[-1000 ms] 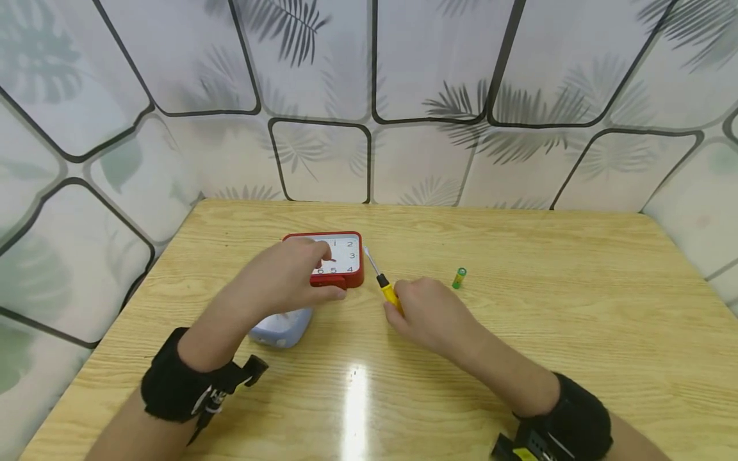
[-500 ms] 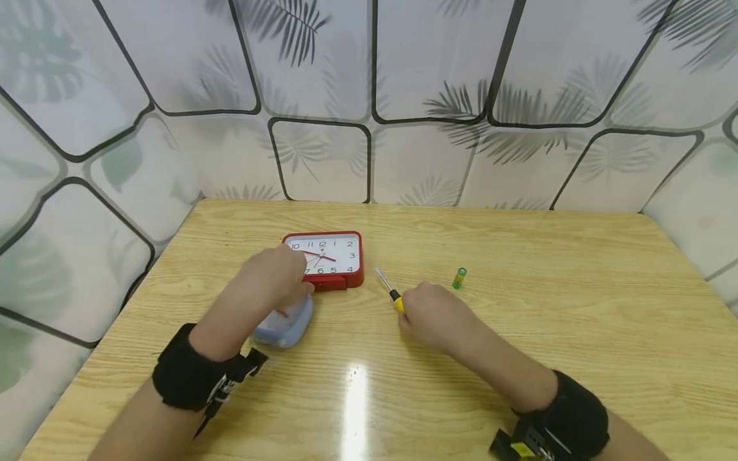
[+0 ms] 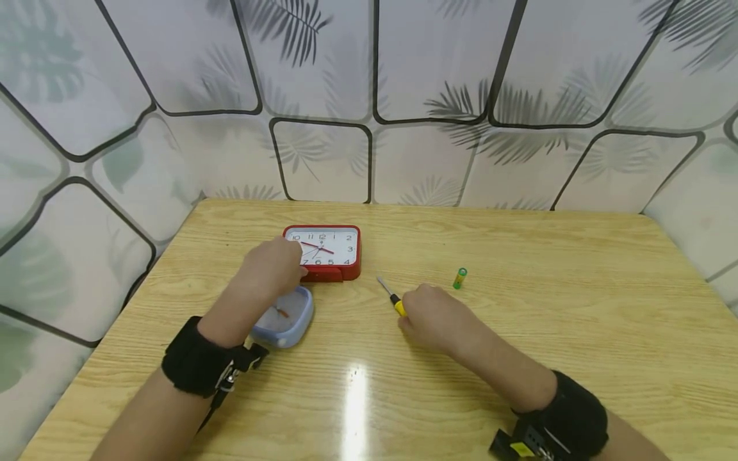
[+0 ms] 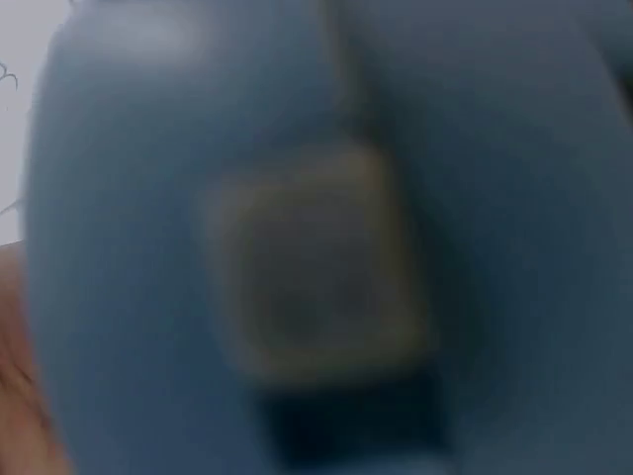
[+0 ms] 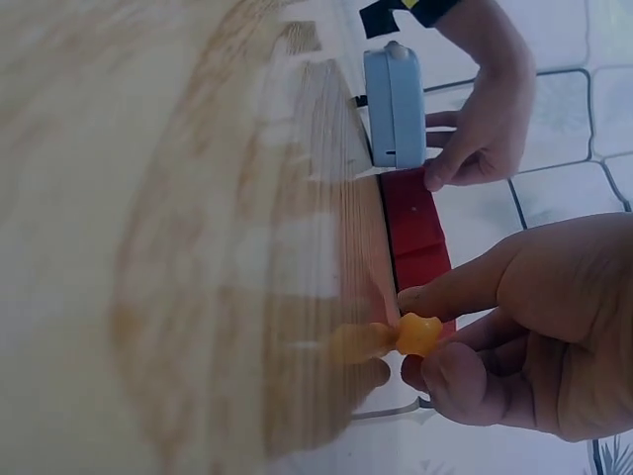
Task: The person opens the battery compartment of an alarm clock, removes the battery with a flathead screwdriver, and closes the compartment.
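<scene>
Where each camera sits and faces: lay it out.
On head: looks forward and down at the wood-grain table, forearms, left grip and right grip.
On left wrist: faces the blue clock close-up, blurred; skin at left edge.
On right wrist: looks across the table at both grips.
Head and right wrist share screwdriver, red clock, blue clock.

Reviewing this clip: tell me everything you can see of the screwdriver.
The screwdriver has a yellow handle, plastic by its look, a black collar and a slim, silvery shaft that looks metal. The right hand holds the handle between thumb and fingers, hiding part of it. The shaft points forward and to the person's left, toward the red clock, with its tip apart from it. The tip's shape is too small to make out, and whether it touches the table is unclear.
</scene>
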`<state>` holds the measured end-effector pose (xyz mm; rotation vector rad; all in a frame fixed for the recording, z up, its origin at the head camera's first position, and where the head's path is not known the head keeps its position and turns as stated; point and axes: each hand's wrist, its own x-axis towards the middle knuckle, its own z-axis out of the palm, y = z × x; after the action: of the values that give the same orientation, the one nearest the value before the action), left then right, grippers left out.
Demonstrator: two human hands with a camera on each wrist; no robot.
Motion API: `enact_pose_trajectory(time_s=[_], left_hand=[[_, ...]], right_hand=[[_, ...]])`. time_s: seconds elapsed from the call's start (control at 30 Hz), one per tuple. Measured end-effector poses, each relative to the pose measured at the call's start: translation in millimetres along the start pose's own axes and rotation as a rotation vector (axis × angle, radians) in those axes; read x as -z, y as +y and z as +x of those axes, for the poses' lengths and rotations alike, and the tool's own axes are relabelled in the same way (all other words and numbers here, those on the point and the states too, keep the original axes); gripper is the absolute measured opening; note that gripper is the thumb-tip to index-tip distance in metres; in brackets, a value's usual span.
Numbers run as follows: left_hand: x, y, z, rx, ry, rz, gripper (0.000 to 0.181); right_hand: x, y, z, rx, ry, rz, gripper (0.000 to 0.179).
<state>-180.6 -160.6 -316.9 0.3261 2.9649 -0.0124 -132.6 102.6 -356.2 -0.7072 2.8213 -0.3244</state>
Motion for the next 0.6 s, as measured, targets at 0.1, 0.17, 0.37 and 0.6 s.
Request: enact_pose_trajectory(time_s=[0.1,0.17,0.37,0.6], left_hand=[[-1.2,-4.9,2.0,0.015,0.017,-0.005,0.024],[-1.1,-6.8,2.1,0.017,0.01,-0.007,0.026],[5.6,-0.4,-5.5,0.0,-0.072,0.009,0.034],[4.7,12.2,-12.3,-0.003,-0.296,0.012,0.074]], right_hand=[[-0.3,0.0,1.0,-0.007,-0.004,0.002,0.021],[-1.0,0.2,1.5,-0.013,-0.009,0.004,0.02],[-1.5,0.1,2.3,-0.028,-0.009,-0.004,0.025],[-1.5,0.9,2.3,-0.009,0.004,-0.027,0.029]])
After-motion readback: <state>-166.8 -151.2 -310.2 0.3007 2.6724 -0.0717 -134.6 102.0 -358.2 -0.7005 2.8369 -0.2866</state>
